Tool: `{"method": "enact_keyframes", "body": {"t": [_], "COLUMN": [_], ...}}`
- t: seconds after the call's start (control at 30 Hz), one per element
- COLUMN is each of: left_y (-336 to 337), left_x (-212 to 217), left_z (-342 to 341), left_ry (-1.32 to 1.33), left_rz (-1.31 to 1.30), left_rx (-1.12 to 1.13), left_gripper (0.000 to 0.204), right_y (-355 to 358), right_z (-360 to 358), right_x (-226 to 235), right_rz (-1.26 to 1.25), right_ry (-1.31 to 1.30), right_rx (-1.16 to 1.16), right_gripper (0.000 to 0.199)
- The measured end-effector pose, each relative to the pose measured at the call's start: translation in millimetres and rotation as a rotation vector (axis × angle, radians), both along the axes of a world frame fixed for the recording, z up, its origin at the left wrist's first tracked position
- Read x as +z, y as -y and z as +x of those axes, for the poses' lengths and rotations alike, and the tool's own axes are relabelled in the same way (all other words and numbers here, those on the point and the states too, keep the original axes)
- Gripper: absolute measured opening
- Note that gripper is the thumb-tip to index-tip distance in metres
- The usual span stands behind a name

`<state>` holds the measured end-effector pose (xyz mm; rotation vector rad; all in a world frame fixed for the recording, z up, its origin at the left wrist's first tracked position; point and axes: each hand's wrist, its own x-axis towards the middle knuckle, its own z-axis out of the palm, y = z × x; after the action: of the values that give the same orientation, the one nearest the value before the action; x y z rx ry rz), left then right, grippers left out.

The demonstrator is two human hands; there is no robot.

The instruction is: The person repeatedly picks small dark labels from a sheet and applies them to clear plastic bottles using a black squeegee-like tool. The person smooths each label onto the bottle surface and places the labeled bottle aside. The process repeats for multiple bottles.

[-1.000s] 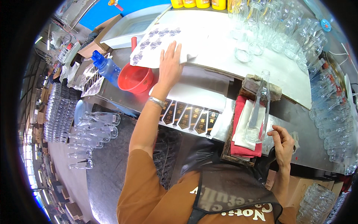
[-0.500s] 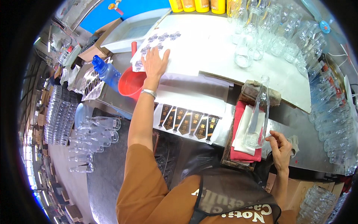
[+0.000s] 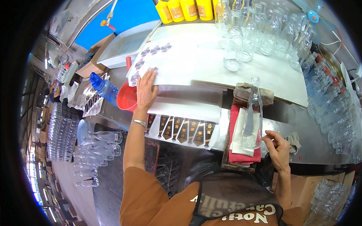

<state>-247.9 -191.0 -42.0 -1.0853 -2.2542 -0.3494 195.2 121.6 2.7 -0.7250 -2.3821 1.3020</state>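
Observation:
My left hand [image 3: 146,92] is at the near left edge of a white sheet of small purple-printed labels [image 3: 166,48]. One label [image 3: 154,70] is at its fingertips, apart from the rows; the hand partly hides the grip. A clear glass bottle [image 3: 253,116] lies tilted on a folded white cloth [image 3: 237,137] over red cloth [image 3: 233,115], its neck on a cloth-wrapped block [image 3: 245,92]. Beside the bottle's base is my right hand [image 3: 278,148], fingers loosely curled and holding nothing; whether it touches the glass I cannot tell.
Black tie-shaped labels [image 3: 183,130] lie on a backing strip before me. A red dipper [image 3: 127,98] and a blue spray bottle [image 3: 103,88] are at the left. Clear bottles [image 3: 233,45] stand at the back right, others [image 3: 100,150] lie at the left. Yellow containers [image 3: 188,9] line the back.
My left hand has drawn back toward me from the label sheet, and one label has shifted with its fingertips. My right hand's fingers have come nearer the bottle's base. The view has shifted slightly.

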Motion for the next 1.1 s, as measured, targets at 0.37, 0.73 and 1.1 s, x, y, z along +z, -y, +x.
{"method": "enact_keyframes", "body": {"t": [0.37, 0.73, 1.1], "left_y": [-12.9, 18.0, -41.2], "left_x": [17.8, 29.7, 25.5], "left_z": [11.0, -5.9, 53.8], "left_ry": [0.096, 0.623, 0.118], "left_rz": [0.152, 0.284, 0.174], "left_rx": [0.181, 0.018, 0.164], "left_gripper": [0.021, 0.021, 0.049], "right_y": [4.8, 18.3, 17.3], "right_z": [9.1, 11.8, 2.8], "right_x": [2.9, -14.2, -20.1], "right_rz": [-0.081, 0.075, 0.231], "right_ry": [-0.02, 0.001, -0.043], "right_rx": [0.1, 0.149, 0.136], "right_gripper": [0.04, 0.071, 0.064]}}
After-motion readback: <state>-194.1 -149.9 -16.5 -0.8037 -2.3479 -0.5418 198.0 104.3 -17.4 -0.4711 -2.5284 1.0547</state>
